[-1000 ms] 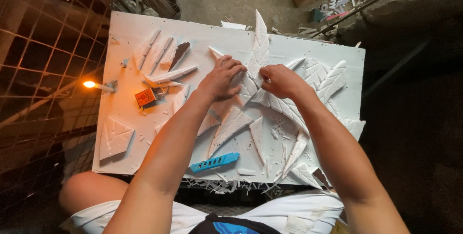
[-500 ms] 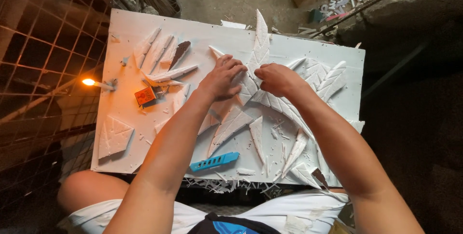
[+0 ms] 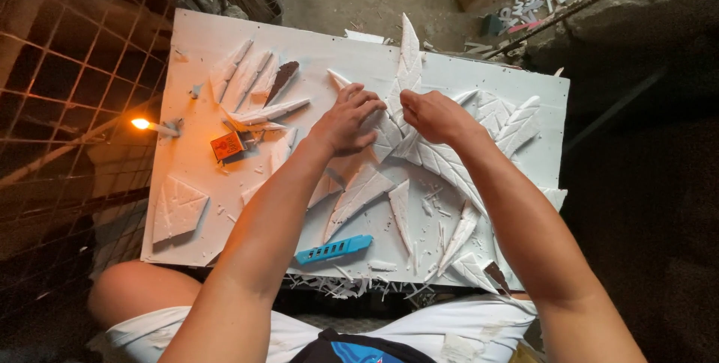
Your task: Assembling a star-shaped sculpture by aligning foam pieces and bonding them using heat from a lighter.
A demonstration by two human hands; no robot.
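A white foam board [image 3: 202,41] lies across my lap, covered with carved white foam leaf shapes. My left hand [image 3: 347,117] and my right hand [image 3: 431,114] meet near the board's middle, both pressing and pinching a long pointed foam leaf [image 3: 409,71] that points away from me. Fingers of both hands curl on its lower part. More carved leaf pieces [image 3: 359,192] lie under my forearms. Whether a small tool sits in my right hand is hidden.
A blue utility knife [image 3: 333,248] lies near the board's front edge. A lit candle [image 3: 153,126] and an orange matchbox [image 3: 228,145] sit at the left. A diamond foam piece [image 3: 177,209] is at the front left. Wire mesh [image 3: 52,71] stands left; rubble lies beyond.
My right hand has shifted slightly left toward my left hand on the leaf. Everything else on the board stays put.
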